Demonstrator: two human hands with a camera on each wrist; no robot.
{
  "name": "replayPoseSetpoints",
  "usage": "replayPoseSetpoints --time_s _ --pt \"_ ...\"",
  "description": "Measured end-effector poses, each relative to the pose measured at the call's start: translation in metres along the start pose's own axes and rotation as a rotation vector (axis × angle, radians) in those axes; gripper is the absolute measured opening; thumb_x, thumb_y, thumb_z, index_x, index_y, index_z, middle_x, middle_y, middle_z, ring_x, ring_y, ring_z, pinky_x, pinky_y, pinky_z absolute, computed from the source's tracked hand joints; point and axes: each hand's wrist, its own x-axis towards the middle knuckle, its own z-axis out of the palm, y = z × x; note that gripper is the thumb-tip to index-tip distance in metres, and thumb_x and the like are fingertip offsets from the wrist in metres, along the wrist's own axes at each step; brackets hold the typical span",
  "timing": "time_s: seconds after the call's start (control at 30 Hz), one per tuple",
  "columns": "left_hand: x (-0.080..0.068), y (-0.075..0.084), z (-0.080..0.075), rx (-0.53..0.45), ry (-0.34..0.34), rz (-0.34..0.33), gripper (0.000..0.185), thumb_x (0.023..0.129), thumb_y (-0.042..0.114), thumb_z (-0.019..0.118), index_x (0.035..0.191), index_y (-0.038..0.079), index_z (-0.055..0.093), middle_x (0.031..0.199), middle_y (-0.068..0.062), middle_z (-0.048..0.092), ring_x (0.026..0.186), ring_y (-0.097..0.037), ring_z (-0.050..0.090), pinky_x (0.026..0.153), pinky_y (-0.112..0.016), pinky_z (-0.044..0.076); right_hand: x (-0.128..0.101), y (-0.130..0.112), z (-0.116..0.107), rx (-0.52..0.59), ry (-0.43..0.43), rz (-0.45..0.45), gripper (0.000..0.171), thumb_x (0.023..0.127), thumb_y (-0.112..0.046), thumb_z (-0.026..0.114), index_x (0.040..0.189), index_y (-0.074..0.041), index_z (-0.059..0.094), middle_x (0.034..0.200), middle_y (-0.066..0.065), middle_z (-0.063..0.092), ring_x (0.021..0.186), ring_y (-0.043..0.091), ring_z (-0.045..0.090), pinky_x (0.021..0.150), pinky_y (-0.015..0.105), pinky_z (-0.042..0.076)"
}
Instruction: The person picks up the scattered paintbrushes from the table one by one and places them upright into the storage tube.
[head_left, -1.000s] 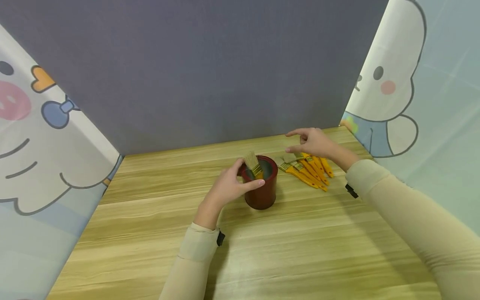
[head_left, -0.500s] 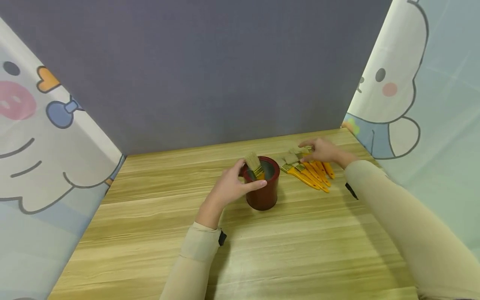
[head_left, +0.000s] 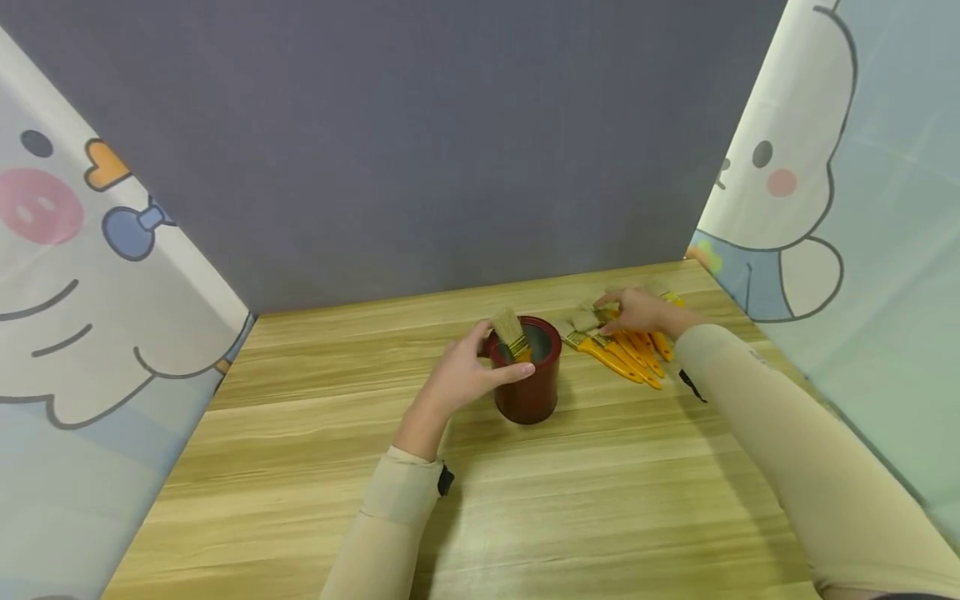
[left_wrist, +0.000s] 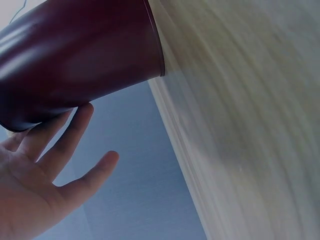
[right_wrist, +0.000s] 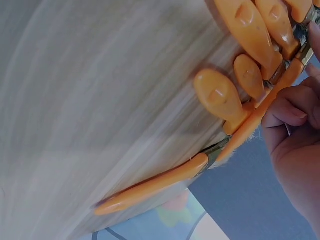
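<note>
A dark red cup (head_left: pixel 534 385) stands on the wooden table (head_left: pixel 525 500), with one yellow-handled brush (head_left: pixel 511 332) upright in it, bristles up. My left hand (head_left: pixel 487 360) grips the cup near its rim from the left. In the left wrist view its fingers (left_wrist: pixel 64 145) lie against the cup (left_wrist: pixel 75 60). Right of the cup lie several yellow-handled brushes (head_left: pixel 628 353) side by side. My right hand (head_left: pixel 618 315) rests on their bristle ends. In the right wrist view its curled fingers (right_wrist: pixel 291 111) pinch one brush (right_wrist: pixel 165 182) at the metal band.
A grey panel (head_left: pixel 420 142) closes the back of the table. Cartoon-printed curtains hang at the left (head_left: pixel 90 275) and right (head_left: pixel 817 167). Bare wood stretches between the cup and the table's near edge.
My right hand came down from above the brushes onto their bristle ends and curled its fingers round one. The left hand stayed on the cup.
</note>
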Motion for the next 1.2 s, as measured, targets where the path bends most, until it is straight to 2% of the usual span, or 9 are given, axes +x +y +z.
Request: replayPoseSetpoints --time_s 0.07,0.13,0.47,0.57,0.7,0.83,1.0,1.07,1.2 --pt "0.000 0.000 0.000 -0.007 -0.005 0.004 0.088 0.080 0.073 0.083 0.154 0.039 0.048 0.133 0.003 0.070 0.128 -0.020 0.066 0.105 -0.053 0.056 0.000 0.000 0.001 0.002 -0.002 -0.004 0.062 0.099 -0.023 0.079 0.153 -0.003 0.056 0.166 0.034 0.036 0.152 0.056 0.035 0.124 0.070 0.032" --pt "0.001 0.000 0.000 -0.009 -0.007 -0.002 0.090 0.080 0.072 0.083 0.155 0.040 0.047 0.134 0.003 0.070 0.129 -0.019 0.065 0.106 -0.053 0.055 0.001 0.001 0.002 0.007 -0.004 -0.006 0.060 0.100 -0.022 0.078 0.152 -0.002 0.057 0.166 0.034 0.035 0.155 0.057 0.028 0.125 0.070 0.029" --pt "0.001 -0.001 0.001 -0.017 0.003 0.003 0.087 0.079 0.072 0.084 0.152 0.040 0.049 0.131 0.008 0.069 0.128 -0.018 0.065 0.106 -0.052 0.055 0.001 0.001 0.001 -0.019 0.015 -0.017 0.051 0.100 -0.022 0.077 0.145 -0.002 0.065 0.161 0.034 0.044 0.148 0.056 0.042 0.120 0.069 0.037" --pt "-0.001 -0.001 0.001 -0.023 0.003 -0.004 0.090 0.079 0.071 0.084 0.155 0.041 0.046 0.133 0.006 0.068 0.130 -0.018 0.064 0.107 -0.053 0.055 0.000 -0.001 -0.001 -0.060 0.031 -0.032 0.048 0.101 -0.024 0.076 0.142 -0.003 0.067 0.157 0.033 0.050 0.140 0.054 0.053 0.115 0.067 0.044" --pt "0.000 -0.003 0.002 -0.048 -0.003 -0.008 0.090 0.080 0.068 0.086 0.156 0.044 0.044 0.137 0.004 0.068 0.131 -0.019 0.064 0.108 -0.053 0.055 -0.004 -0.004 -0.007 -0.109 0.082 -0.041 0.046 0.100 -0.029 0.077 0.138 -0.005 0.069 0.141 0.029 0.066 0.100 0.038 0.070 0.096 0.057 0.055" --pt "0.000 -0.004 0.002 -0.078 -0.008 -0.005 0.089 0.080 0.066 0.087 0.155 0.046 0.043 0.139 0.005 0.065 0.132 -0.019 0.063 0.108 -0.052 0.055 -0.010 -0.013 -0.019 -0.131 0.125 -0.022 0.048 0.099 -0.033 0.077 0.138 -0.005 0.070 0.125 0.025 0.074 0.088 0.027 0.067 0.089 0.054 0.056" --pt "0.000 -0.004 0.002 -0.084 -0.017 -0.012 0.092 0.081 0.066 0.086 0.158 0.044 0.041 0.141 0.004 0.065 0.134 -0.021 0.062 0.109 -0.053 0.054 -0.017 -0.028 -0.037 -0.116 0.167 -0.033 0.052 0.098 -0.037 0.078 0.138 -0.004 0.070 0.079 0.015 0.069 0.067 0.021 0.051 0.073 0.043 0.047" --pt "-0.001 -0.004 0.002 -0.087 -0.019 -0.012 0.093 0.081 0.066 0.086 0.159 0.044 0.041 0.141 0.003 0.065 0.134 -0.021 0.061 0.109 -0.054 0.054 -0.020 -0.034 -0.045 -0.107 0.181 -0.040 0.054 0.097 -0.039 0.079 0.138 -0.005 0.070 0.085 0.017 0.072 0.070 0.023 0.056 0.076 0.044 0.050" --pt "-0.001 -0.003 0.001 -0.088 -0.020 -0.010 0.093 0.081 0.067 0.086 0.159 0.044 0.040 0.141 0.002 0.065 0.135 -0.022 0.062 0.109 -0.055 0.054 -0.028 -0.047 -0.059 -0.078 0.177 -0.025 0.058 0.096 -0.045 0.079 0.141 -0.009 0.069 0.137 0.024 0.070 0.114 0.041 0.069 0.100 0.061 0.054"
